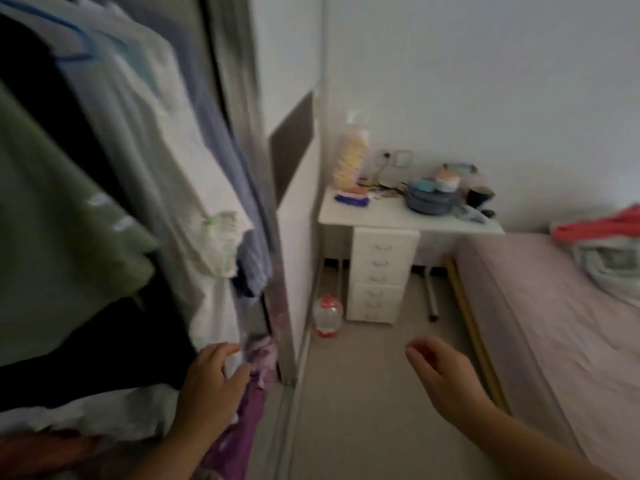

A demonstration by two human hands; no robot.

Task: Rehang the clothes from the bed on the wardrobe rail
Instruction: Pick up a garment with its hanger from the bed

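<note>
While our left hand rested with loose fingers against hung garments at nine o'clock, our right hand hung empty and relaxed. Remaining clothes lay heaped on the bed at three o'clock; soft and light, best gathered at the shoulders.

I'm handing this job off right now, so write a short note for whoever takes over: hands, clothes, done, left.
Left hand: open, fingers at the hem of the hanging clothes in the wardrobe, holding nothing.
Right hand: open and free, out over the floor towards the bed.
Done: several garments already hang in the wardrobe; the rail itself is out of view.
Left: a pile of clothes, red on top, lies at the far end of the bed. Fetch and hang them.
</note>
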